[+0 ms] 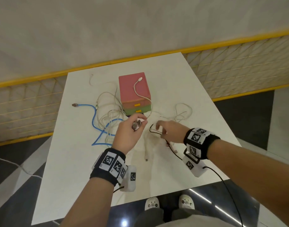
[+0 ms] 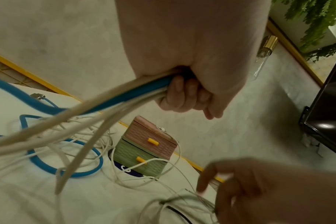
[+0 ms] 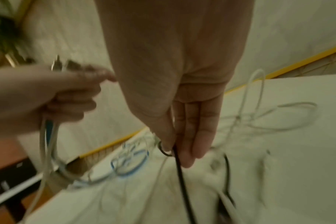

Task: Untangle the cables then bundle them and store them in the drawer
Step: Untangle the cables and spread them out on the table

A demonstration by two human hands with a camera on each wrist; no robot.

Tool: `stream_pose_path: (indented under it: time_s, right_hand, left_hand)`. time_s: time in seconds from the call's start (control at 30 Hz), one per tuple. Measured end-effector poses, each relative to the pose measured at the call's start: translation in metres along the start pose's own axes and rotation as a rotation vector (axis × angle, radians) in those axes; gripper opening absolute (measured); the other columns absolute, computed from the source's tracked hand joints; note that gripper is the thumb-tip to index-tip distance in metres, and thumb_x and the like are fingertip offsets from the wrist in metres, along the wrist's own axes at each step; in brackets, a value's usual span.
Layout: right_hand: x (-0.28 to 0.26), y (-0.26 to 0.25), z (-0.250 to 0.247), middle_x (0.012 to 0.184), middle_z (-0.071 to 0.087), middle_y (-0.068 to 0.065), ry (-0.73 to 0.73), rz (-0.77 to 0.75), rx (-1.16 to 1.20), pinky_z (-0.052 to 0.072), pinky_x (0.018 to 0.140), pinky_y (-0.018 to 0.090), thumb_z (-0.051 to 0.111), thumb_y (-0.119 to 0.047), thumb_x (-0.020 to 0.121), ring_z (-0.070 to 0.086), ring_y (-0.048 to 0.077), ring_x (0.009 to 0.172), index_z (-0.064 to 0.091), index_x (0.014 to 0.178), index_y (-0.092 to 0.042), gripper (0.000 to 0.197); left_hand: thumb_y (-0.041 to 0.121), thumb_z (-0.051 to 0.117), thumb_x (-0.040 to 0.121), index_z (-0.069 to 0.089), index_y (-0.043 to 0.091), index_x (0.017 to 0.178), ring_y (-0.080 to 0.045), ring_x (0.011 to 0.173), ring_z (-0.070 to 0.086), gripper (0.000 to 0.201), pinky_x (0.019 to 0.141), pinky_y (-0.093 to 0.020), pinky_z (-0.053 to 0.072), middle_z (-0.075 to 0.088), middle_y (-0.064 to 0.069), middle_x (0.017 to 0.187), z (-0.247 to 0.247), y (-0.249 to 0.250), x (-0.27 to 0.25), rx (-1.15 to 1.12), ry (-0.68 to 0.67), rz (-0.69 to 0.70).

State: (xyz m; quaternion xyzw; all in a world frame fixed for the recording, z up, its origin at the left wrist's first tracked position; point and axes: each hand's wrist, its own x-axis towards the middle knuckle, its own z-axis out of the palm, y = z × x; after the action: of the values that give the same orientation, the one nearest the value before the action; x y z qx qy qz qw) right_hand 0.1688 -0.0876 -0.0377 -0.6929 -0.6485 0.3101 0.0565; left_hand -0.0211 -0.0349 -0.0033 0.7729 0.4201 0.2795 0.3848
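Left hand (image 1: 126,135) fisted, raised; right hand (image 1: 169,131) fingers extended downward.

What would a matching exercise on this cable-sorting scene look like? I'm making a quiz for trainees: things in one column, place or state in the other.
Things:
1. left hand
2. white plug end
3. blue cable
4. pink drawer

Place or state:
A. closed
B. lies on top of the drawer box
C. grips several cable ends
D. loops on the table left of the box

Pairs: 1-C, 2-B, 3-D, 4-A

matt white table (image 1: 173,89), ribbed plastic drawers (image 2: 144,151)
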Motion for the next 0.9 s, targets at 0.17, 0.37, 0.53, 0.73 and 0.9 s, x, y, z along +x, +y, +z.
stream_pose_path:
  time_s: [0.17, 0.37, 0.53, 0.73, 0.9]
  right_hand:
    - [0.005, -0.023, -0.051, 0.068, 0.065, 0.008, 0.18, -0.073, 0.285, 0.051, 0.053, 0.022, 0.044, 0.001, 0.089, 0.061, 0.008, 0.046, 0.058, 0.088, -0.016, 0.022]
    - [0.012, -0.036, -0.076, 0.059, 0.059, 0.001, 0.148, -0.049, 0.36, 0.052, 0.053, 0.016, 0.04, 0.006, 0.089, 0.061, 0.004, 0.049, 0.066, 0.089, -0.002, 0.027]
    - [0.016, -0.027, -0.064, 0.066, 0.064, 0.011, 0.204, -0.001, 0.335, 0.05, 0.06, 0.02, 0.04, 0.004, 0.09, 0.062, 0.015, 0.056, 0.067, 0.092, 0.0, 0.028]
    - [0.012, -0.011, -0.04, 0.062, 0.059, -0.007, 0.171, 0.028, 0.324, 0.048, 0.057, 0.013, 0.039, -0.003, 0.093, 0.063, 0.013, 0.057, 0.067, 0.095, -0.002, 0.028]
    - [0.004, -0.021, -0.029, 0.084, 0.059, -0.007, 0.076, -0.099, 0.306, 0.049, 0.07, 0.024, 0.043, -0.012, 0.093, 0.067, 0.015, 0.072, 0.062, 0.101, -0.011, 0.02]
  left_hand:
    - [0.011, 0.06, 0.085, 0.066, 0.045, 0.108, -0.01, 0.05, 0.037, 0.041, 0.055, -0.026, 0.037, 0.053, 0.003, 0.061, 0.005, 0.001, -0.005, 0.128, -0.327, 0.135]
    - [0.037, 0.064, 0.088, 0.065, 0.033, 0.1, -0.018, 0.08, 0.061, 0.013, 0.064, -0.028, 0.042, 0.064, 0.007, 0.079, 0.01, 0.015, -0.001, 0.569, -0.34, 0.231]
    - [0.041, 0.067, 0.087, 0.067, 0.027, 0.084, -0.016, 0.057, 0.055, 0.014, 0.057, -0.033, 0.05, 0.063, 0.005, 0.065, 0.003, 0.017, 0.001, 0.142, -0.094, 0.23]
    - [0.035, 0.065, 0.09, 0.061, 0.035, 0.072, -0.004, 0.055, 0.041, 0.018, 0.055, -0.017, 0.036, 0.052, 0.007, 0.061, -0.02, 0.041, 0.014, -0.195, 0.213, 0.095]
    - [0.026, 0.057, 0.097, 0.056, 0.022, 0.073, 0.001, 0.057, 0.045, 0.024, 0.059, -0.01, 0.037, 0.049, 0.013, 0.061, -0.031, 0.053, 0.021, -0.371, 0.351, 0.103]
